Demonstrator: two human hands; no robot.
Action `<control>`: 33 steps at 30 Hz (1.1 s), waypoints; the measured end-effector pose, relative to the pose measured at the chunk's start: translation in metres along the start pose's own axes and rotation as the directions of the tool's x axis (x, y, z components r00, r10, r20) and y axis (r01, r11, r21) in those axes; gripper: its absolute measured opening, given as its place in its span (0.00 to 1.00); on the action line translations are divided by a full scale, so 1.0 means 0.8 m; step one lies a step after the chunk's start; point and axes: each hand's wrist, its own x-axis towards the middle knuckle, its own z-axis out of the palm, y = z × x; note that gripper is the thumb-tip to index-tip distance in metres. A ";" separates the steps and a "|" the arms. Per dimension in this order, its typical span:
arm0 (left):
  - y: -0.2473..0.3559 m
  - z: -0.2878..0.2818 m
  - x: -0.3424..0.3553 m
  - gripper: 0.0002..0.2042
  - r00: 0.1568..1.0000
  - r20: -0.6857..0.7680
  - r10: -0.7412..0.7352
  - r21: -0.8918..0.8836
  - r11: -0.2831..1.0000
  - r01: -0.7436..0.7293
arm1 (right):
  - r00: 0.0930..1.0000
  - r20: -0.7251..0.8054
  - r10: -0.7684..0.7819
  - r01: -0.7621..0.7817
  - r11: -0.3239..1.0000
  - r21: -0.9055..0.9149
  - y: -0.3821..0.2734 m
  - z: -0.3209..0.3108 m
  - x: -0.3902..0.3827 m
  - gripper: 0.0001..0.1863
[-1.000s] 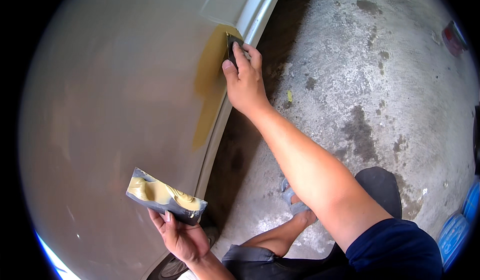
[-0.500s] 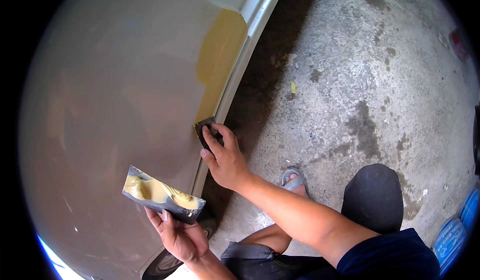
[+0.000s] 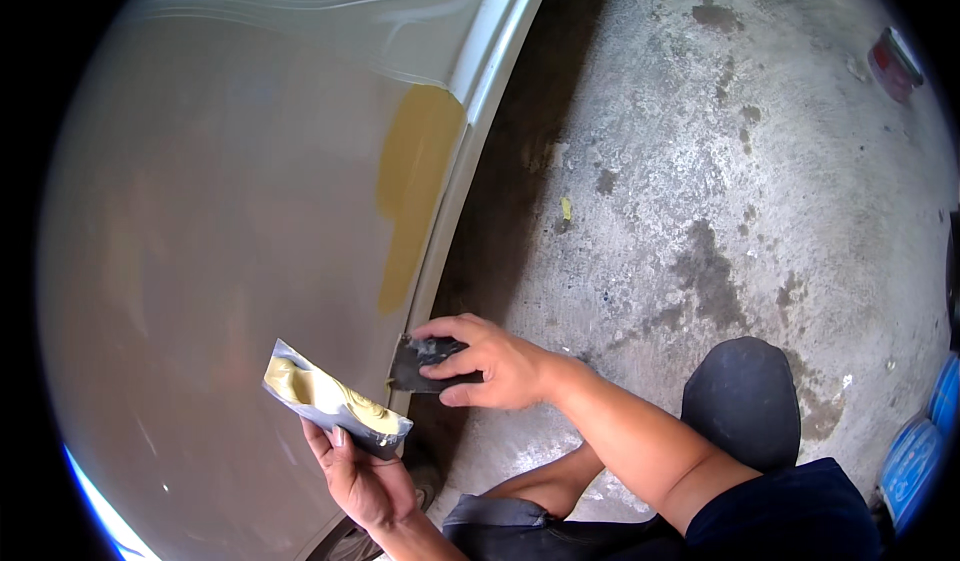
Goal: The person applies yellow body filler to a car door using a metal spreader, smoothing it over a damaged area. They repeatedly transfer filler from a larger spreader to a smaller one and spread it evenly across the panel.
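Observation:
My left hand (image 3: 366, 474) grips a flat dark plate (image 3: 384, 444) from below, thumb on its near edge. Creamy yellow filler paste (image 3: 320, 387) lies heaped along the plate's top. In my right hand (image 3: 500, 363) is a dark rectangular spreader (image 3: 425, 366), pinched between fingers and thumb, its left edge by the sill. A car's grey-beige body panel (image 3: 230, 201) fills the left side. Along its lower edge stretches a smooth mustard-yellow patch of filler (image 3: 412, 176), wide at the far end and narrower toward me. The spreader sits just below the patch's near end.
A pale sill (image 3: 480, 111) borders the panel, with a shadowed gap beside it. Stained concrete floor (image 3: 640, 121) spreads right, bearing a yellow scrap (image 3: 566, 208) and a red tin (image 3: 893, 66). Blue round containers (image 3: 910, 471) stand at lower right. My bent knee (image 3: 742, 401) rises near my right arm.
My right hand with the spreader has come off the near end of the yellow patch, moving toward me and turning sideways. The view has shifted, bringing a window edge in at the top.

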 end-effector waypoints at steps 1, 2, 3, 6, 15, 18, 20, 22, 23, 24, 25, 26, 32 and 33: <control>0.000 0.001 0.000 0.26 0.998 -0.065 0.019 0.009 1.000 -0.018 | 0.994 -0.100 0.034 -0.046 0.992 -0.117 0.007 -0.004 0.011 0.18; 0.000 0.000 -0.001 0.25 0.997 -0.073 0.017 0.029 0.999 -0.015 | 0.974 -0.210 0.089 -0.134 0.968 -0.211 0.014 -0.013 0.021 0.21; -0.001 0.001 -0.002 0.26 1.000 0.006 0.017 0.005 1.000 -0.017 | 0.912 -0.407 0.049 -0.186 0.934 -0.304 0.022 -0.021 0.034 0.26; -0.003 0.001 -0.002 0.26 1.000 -0.001 0.027 -0.012 1.000 -0.027 | 0.674 -0.736 -0.068 -0.322 0.869 -0.375 0.045 -0.058 0.082 0.28; -0.005 -0.004 0.001 0.26 1.000 0.008 0.024 -0.028 0.999 -0.023 | 0.583 -0.800 -0.142 -0.353 0.842 -0.407 0.049 -0.108 0.156 0.27; -0.004 -0.007 0.002 0.26 1.000 0.017 0.024 -0.018 1.000 -0.024 | 0.593 -0.794 -0.137 -0.380 0.822 -0.425 0.041 -0.104 0.163 0.27; -0.005 -0.007 0.001 0.27 0.998 -0.050 0.033 -0.021 0.999 -0.034 | 0.600 -0.790 -0.123 -0.384 0.823 -0.420 0.039 -0.100 0.167 0.27; -0.005 -0.007 0.001 0.27 0.998 -0.047 0.044 -0.014 0.999 -0.044 | 0.601 -0.788 -0.131 -0.379 0.822 -0.425 0.037 -0.093 0.170 0.27; -0.005 -0.008 0.001 0.26 0.995 -0.084 0.049 -0.004 0.999 -0.049 | 0.602 -0.786 -0.138 -0.376 0.820 -0.432 0.036 -0.088 0.170 0.27; -0.005 -0.008 0.000 0.26 0.998 -0.047 0.051 -0.007 0.999 -0.051 | 0.599 -0.784 -0.159 -0.363 0.819 -0.444 0.036 -0.082 0.169 0.27; -0.005 -0.009 0.000 0.26 0.997 -0.050 0.052 -0.002 0.999 -0.053 | 0.612 -0.778 -0.143 -0.368 0.819 -0.441 0.035 -0.075 0.167 0.27; -0.005 -0.009 0.000 0.26 0.994 -0.087 0.059 0.007 0.998 -0.058 | 0.622 -0.770 -0.141 -0.363 0.819 -0.443 0.033 -0.066 0.164 0.27; -0.002 -0.018 -0.001 0.25 0.993 -0.105 0.048 0.037 0.998 -0.044 | 0.671 -0.729 -0.138 -0.328 0.826 -0.459 0.022 -0.010 0.140 0.27; -0.003 -0.019 -0.001 0.26 0.998 -0.043 0.046 0.027 0.999 -0.045 | 0.680 -0.722 -0.126 -0.328 0.829 -0.453 0.021 -0.002 0.135 0.27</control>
